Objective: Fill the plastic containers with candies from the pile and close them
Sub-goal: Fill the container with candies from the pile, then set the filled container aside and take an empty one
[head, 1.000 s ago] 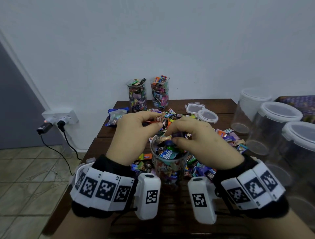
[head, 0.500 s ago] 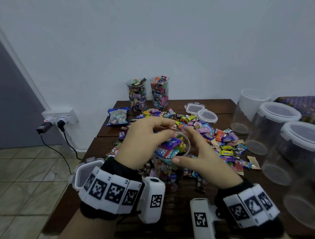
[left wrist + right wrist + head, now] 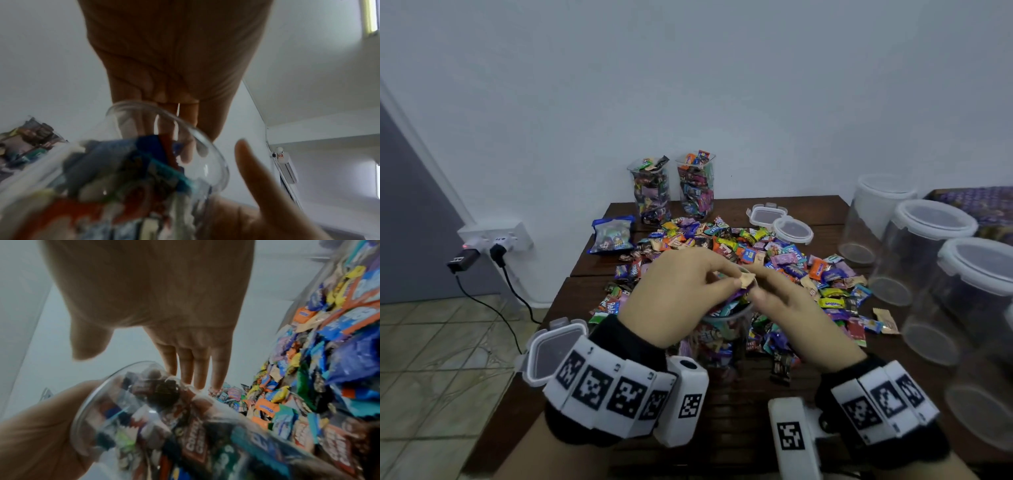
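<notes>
A clear plastic container (image 3: pixel 722 337), packed with wrapped candies to its rim, stands near the front of the wooden table (image 3: pixel 739 411). My left hand (image 3: pixel 729 278) hovers over its mouth and pinches a small tan candy (image 3: pixel 745 280). In the left wrist view its fingers (image 3: pixel 164 113) reach down inside the rim (image 3: pixel 207 142). My right hand (image 3: pixel 774 291) lies against the container's right side, fingers straight. The right wrist view shows those fingers (image 3: pixel 199 368) behind the rim (image 3: pixel 115 378). The candy pile (image 3: pixel 774 253) spreads out behind.
Two filled, uncovered containers (image 3: pixel 650 192) (image 3: pixel 697 186) stand at the back by the wall, with a blue candy bag (image 3: pixel 613 234) to their left. Two lids (image 3: pixel 792 230) (image 3: pixel 765 216) lie behind the pile, another lid (image 3: pixel 551 349) at the left edge. Large empty jars (image 3: pixel 921 250) line the right.
Both hands were pushing candies down into the container; they spread to its rim. The left hand now holds a tan candy above the mouth, the right has slid to the side.
</notes>
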Tool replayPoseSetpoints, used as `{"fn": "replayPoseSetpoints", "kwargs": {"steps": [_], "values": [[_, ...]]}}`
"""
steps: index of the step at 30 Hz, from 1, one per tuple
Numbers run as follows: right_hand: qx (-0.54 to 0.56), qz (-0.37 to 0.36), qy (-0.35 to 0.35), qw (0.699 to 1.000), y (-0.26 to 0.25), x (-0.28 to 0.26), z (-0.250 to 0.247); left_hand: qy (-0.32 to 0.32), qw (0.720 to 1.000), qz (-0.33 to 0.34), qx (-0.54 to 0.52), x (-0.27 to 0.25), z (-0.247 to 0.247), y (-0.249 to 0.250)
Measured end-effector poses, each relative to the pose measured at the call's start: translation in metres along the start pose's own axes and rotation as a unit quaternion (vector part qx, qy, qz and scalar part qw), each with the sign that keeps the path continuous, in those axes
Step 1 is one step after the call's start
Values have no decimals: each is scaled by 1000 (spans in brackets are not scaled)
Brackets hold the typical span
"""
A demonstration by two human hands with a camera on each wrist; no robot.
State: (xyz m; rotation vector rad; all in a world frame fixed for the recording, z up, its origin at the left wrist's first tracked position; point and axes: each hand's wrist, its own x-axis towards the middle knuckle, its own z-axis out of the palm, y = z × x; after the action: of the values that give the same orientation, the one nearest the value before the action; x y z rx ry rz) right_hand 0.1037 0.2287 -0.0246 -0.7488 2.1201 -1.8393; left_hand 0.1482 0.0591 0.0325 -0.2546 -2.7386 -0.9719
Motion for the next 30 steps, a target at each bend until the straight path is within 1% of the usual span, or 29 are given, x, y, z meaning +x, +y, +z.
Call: {"fn": "replayPoseSetpoints", "kwargs": {"steps": [3, 4, 5, 6, 8, 9, 13, 16, 19, 21, 25, 30], "values": [[3, 12, 82, 997, 9, 7, -5, 85, 994, 2, -73, -4, 2, -4], [-21, 21, 101, 994, 13, 10, -6, 111, 990, 1, -84, -6, 2, -5], [-75, 34, 111, 990, 17, 13, -7, 126, 988, -2, -88, -8, 3, -7], [-149, 50, 112, 981, 21, 17, -9, 127, 988, -12, -90, -10, 3, -9], [-275, 77, 97, 954, 32, 24, -13, 101, 989, -49, -101, -14, 6, -16], [-309, 89, 85, 943, 37, 27, -15, 81, 988, -70, -111, -15, 7, -20], [-409, 122, 29, 904, 61, 42, -23, 5, 978, -120, -169, -21, 14, -33], [-451, 134, 1, 882, 77, 48, -27, -24, 967, -125, -219, -25, 20, -35], [-495, 174, -43, 850, 82, 50, -27, -20, 959, -112, -260, -27, 23, -34], [-518, 187, -61, 833, 81, 49, -27, -20, 952, -113, -283, -27, 22, -33], [-535, 201, -83, 816, 80, 48, -26, -35, 952, -111, -284, -25, 21, -35], [-544, 208, -97, 807, 79, 48, -26, -4, 955, -110, -275, -22, 24, -39]]}}
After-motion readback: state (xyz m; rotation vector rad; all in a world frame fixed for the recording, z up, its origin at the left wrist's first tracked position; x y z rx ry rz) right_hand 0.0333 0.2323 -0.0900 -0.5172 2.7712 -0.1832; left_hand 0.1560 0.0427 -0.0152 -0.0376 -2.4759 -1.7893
